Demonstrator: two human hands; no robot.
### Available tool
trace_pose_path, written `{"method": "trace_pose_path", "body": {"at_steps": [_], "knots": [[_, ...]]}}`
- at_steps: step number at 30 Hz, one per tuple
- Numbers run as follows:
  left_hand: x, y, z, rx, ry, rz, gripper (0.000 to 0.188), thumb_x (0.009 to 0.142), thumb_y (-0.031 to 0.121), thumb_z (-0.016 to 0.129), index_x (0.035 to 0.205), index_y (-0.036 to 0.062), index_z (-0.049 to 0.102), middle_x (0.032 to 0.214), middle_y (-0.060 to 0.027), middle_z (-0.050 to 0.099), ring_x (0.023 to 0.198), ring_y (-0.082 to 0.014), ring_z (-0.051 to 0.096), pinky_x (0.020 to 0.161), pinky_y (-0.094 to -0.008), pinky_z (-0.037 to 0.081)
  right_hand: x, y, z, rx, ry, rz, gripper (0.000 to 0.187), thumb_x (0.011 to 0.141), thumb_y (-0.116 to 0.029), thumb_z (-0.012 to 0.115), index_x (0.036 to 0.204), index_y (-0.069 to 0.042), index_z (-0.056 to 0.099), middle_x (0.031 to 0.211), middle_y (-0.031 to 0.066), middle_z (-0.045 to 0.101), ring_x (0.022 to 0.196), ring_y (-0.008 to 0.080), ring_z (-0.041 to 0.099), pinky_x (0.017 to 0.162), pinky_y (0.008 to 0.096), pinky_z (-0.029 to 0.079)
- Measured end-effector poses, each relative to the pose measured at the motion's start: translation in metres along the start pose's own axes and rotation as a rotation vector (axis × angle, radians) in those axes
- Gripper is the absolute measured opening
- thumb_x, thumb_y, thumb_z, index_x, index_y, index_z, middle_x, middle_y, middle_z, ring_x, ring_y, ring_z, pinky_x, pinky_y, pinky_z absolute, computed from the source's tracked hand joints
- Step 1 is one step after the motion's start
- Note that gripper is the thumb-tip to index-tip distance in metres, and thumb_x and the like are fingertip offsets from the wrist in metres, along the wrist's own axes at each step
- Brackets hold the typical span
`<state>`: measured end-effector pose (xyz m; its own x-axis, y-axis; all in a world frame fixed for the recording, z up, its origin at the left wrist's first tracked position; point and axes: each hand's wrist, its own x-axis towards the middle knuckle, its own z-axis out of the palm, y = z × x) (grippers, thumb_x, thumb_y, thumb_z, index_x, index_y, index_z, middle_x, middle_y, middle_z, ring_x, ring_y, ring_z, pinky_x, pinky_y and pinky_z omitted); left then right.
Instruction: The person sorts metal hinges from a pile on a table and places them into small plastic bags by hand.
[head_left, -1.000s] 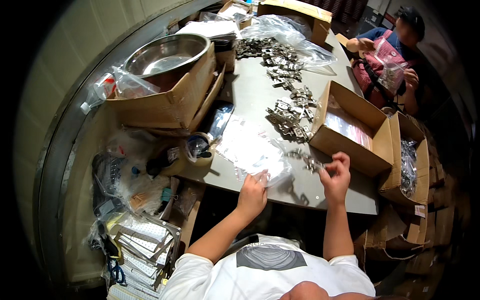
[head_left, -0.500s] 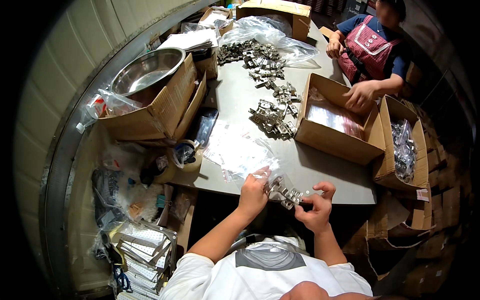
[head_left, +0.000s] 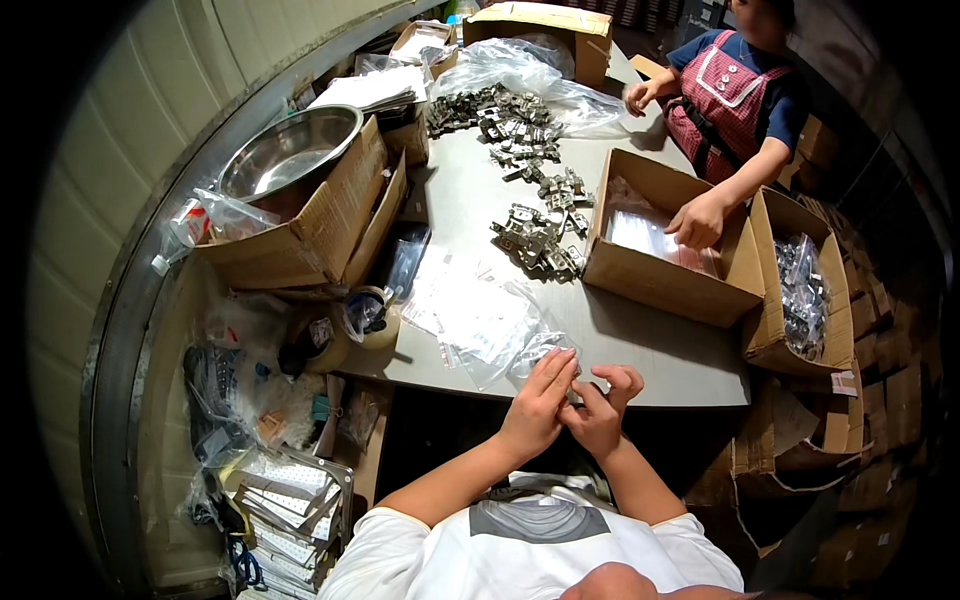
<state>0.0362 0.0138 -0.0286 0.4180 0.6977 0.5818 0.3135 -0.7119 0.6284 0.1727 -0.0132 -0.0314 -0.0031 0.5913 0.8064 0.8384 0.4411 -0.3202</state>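
My left hand (head_left: 538, 412) is at the table's near edge, its fingers closed over a small clear plastic bag (head_left: 540, 346). My right hand (head_left: 600, 412) meets it from the right, thumb and fingers bent together against the left fingertips; what they pinch is hidden. The metal hinges seen between the hands earlier are covered now. Beyond the bag lie flat clear bags and white printed slips (head_left: 475, 315). A heap of metal hinges (head_left: 538, 240) sits on the grey table (head_left: 640, 350), trailing back to a larger pile (head_left: 490, 110).
A co-worker's hand (head_left: 698, 220) reaches into a cardboard box (head_left: 680, 285) of flat bags. Right of it stands a box (head_left: 755, 340) of filled bags. At left, a steel bowl (head_left: 290, 150) rests on another carton (head_left: 275, 255), near a tape roll (head_left: 365, 312).
My hands have come together, and the hinges between them have gone from sight behind my fingers. The co-worker's hand has reached lower into the box of flat bags.
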Motion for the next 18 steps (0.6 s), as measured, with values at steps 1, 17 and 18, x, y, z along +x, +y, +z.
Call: {"method": "trace_pose_path", "body": {"at_steps": [1,17,18], "knots": [[-0.001,-0.003,0.001,0.003,0.002,0.001,0.058,0.073,-0.004,0.062,0.129,-0.0071,0.05,0.137,-0.0236,0.047,0.129,-0.0433,0.043,0.108,-0.0461,0.038,-0.001,0.0,0.001,0.002,0.001,-0.002,0.022,0.06,-0.018,0.076,0.078,-0.008,0.069,0.11,0.0053,0.05,0.108,0.0299,0.038,0.09,0.0421,0.034],[0.002,-0.012,-0.005,-0.019,-0.059,0.002,0.06,0.068,-0.013,0.055,0.128,-0.0052,0.052,0.135,-0.0191,0.051,0.13,-0.0398,0.045,0.107,-0.0436,0.04,0.008,0.021,0.018,-0.073,-0.171,0.309,0.025,0.064,-0.015,0.077,0.079,-0.009,0.059,0.114,0.0096,0.05,0.108,0.0329,0.04,0.093,0.0461,0.029],[0.001,-0.016,-0.007,-0.018,-0.055,0.001,0.06,0.068,-0.013,0.055,0.128,-0.0052,0.052,0.135,-0.0191,0.051,0.13,-0.0398,0.045,0.107,-0.0436,0.04,0.013,0.019,0.023,-0.013,-0.213,0.503,0.026,0.064,-0.013,0.077,0.079,-0.008,0.056,0.113,0.0109,0.049,0.108,0.0342,0.04,0.093,0.0466,0.03]]}}
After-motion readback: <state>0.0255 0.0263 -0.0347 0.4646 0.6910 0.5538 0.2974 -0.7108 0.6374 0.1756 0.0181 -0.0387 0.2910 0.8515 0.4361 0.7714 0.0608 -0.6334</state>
